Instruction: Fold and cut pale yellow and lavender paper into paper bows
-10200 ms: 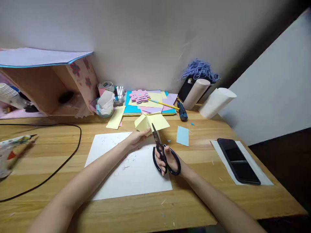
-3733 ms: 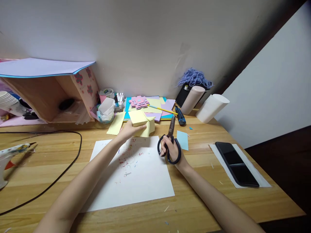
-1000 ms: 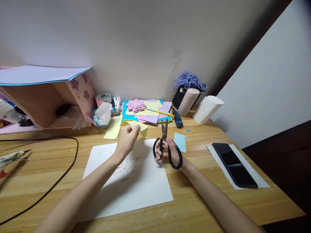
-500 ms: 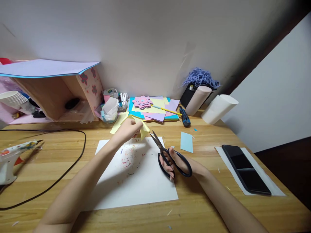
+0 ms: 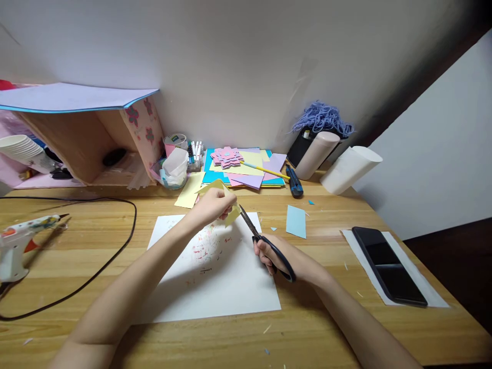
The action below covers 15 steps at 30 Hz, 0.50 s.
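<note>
My left hand (image 5: 216,206) pinches a folded piece of yellow paper (image 5: 232,215) above a white sheet that bears colourful marks. In my right hand (image 5: 269,252) is a pair of black-handled scissors (image 5: 250,224), its fingers wrapped round the loops. The blades point up and to the left, and their tips are at the yellow paper's right edge; whether they touch it I cannot make out. Part of the yellow paper is hidden behind my left fingers. Under both hands lies the white sheet (image 5: 230,287).
At the back are a stack of coloured paper with a pink paper flower (image 5: 226,157), a pencil (image 5: 265,170) and a utility knife (image 5: 294,181). A light-blue card (image 5: 295,221) and a phone (image 5: 389,265) lie to the right. A glue gun (image 5: 19,246) and its cord are at the left.
The scissor blades have closed together and the handles have drawn in. My left hand has moved slightly right with the yellow paper, and the whole view has shifted a little.
</note>
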Tool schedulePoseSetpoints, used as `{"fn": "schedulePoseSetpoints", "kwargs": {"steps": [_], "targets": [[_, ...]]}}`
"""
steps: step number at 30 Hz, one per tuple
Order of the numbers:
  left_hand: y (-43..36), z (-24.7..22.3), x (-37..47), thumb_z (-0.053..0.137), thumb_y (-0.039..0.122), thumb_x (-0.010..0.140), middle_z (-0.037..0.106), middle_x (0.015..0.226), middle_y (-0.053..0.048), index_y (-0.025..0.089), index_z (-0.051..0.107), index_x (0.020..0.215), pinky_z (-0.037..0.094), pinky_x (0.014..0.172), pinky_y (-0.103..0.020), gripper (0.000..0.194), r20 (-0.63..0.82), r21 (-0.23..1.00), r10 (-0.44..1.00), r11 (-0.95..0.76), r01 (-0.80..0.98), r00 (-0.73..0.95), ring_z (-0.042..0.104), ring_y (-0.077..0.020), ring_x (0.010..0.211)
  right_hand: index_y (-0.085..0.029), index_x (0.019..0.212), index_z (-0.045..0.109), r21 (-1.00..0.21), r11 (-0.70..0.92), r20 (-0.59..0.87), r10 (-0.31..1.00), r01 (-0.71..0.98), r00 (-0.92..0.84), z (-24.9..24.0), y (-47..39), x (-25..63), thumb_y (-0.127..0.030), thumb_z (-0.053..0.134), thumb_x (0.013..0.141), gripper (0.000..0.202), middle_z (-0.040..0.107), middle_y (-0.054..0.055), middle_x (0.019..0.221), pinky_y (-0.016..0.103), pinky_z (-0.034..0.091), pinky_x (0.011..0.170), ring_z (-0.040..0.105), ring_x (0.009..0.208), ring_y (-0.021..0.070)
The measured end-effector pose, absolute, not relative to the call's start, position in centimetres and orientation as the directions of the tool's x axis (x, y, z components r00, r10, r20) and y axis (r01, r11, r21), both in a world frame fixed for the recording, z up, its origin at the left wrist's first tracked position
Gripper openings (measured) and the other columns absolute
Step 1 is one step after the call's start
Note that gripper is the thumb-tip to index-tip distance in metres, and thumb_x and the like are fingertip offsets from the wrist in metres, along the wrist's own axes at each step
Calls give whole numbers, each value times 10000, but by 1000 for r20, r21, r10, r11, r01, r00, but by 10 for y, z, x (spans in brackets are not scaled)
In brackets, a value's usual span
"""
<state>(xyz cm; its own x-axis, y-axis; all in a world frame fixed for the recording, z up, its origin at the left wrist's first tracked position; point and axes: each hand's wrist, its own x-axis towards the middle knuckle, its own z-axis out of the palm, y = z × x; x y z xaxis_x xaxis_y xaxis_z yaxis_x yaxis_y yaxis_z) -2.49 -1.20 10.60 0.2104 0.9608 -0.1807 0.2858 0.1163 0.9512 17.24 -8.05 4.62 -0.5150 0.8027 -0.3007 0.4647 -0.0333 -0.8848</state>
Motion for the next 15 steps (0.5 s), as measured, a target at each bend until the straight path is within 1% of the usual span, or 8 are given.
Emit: {"fn": "schedulePoseSetpoints", "kwargs": {"steps": [2, 4, 6, 7, 9, 11, 12, 15], "targets": [[-11, 107, -24, 493, 272, 680, 455, 453, 11, 173, 412, 445, 352, 471, -223, 267, -204, 960, 932, 131, 246, 300, 426, -88, 428, -188, 745, 444, -792, 54, -273, 859, 607, -433, 53, -83, 171, -689, 379, 793, 507, 492, -16, 603, 224, 323, 483, 462, 518, 117], [-9, 106, -24, 500, 289, 686, 561, 548, -29, 157, 495, 504, 416, 564, -239, 225, -192, 963, 942, 128, 236, 275, 524, -121, 535, -197, 734, 440, -694, 83, -251, 903, 715, -348, 59, -84, 168, -661, 440, 784, 467, 550, 9, 668, 234, 309, 514, 477, 575, 138], [-8, 105, -25, 519, 303, 678, 621, 644, -59, 147, 547, 552, 442, 642, -259, 203, -187, 960, 951, 123, 251, 247, 579, -155, 647, -204, 728, 426, -624, 70, -249, 926, 778, -283, 64, -84, 164, -670, 445, 773, 468, 573, 22, 697, 243, 298, 524, 491, 598, 159], [-7, 105, -25, 528, 308, 675, 630, 668, -65, 146, 555, 559, 443, 654, -262, 201, -182, 959, 954, 118, 259, 239, 588, -165, 677, -207, 727, 418, -597, 62, -250, 933, 800, -259, 65, -83, 163, -679, 444, 766, 474, 578, 26, 697, 246, 293, 523, 500, 601, 168], [-8, 105, -25, 536, 317, 683, 629, 677, -64, 145, 570, 574, 428, 617, -249, 206, -170, 956, 957, 103, 273, 236, 588, -169, 685, -211, 734, 411, -546, 42, -250, 945, 837, -210, 67, -83, 160, -699, 449, 746, 490, 584, 35, 693, 253, 281, 518, 523, 604, 190], [-9, 106, -25, 538, 337, 701, 596, 627, -47, 142, 596, 598, 371, 516, -226, 227, -164, 943, 963, 89, 322, 215, 552, -150, 600, -210, 753, 415, -506, 25, -242, 955, 862, -171, 68, -81, 157, -707, 450, 739, 498, 595, 51, 696, 261, 275, 520, 552, 624, 219], [-10, 107, -25, 538, 352, 712, 555, 576, -29, 142, 606, 603, 320, 463, -221, 246, -163, 928, 966, 82, 364, 198, 501, -129, 526, -209, 763, 417, -492, 17, -237, 959, 870, -153, 68, -81, 156, -706, 443, 743, 498, 602, 59, 701, 264, 273, 522, 567, 638, 234], [-15, 111, -24, 529, 404, 735, 364, 469, 30, 147, 604, 567, 167, 397, -232, 315, -160, 872, 971, 56, 486, 176, 267, -74, 392, -209, 780, 411, -455, -10, -214, 972, 890, -98, 67, -80, 155, -701, 432, 754, 493, 618, 70, 711, 269, 267, 522, 598, 671, 266]]}}
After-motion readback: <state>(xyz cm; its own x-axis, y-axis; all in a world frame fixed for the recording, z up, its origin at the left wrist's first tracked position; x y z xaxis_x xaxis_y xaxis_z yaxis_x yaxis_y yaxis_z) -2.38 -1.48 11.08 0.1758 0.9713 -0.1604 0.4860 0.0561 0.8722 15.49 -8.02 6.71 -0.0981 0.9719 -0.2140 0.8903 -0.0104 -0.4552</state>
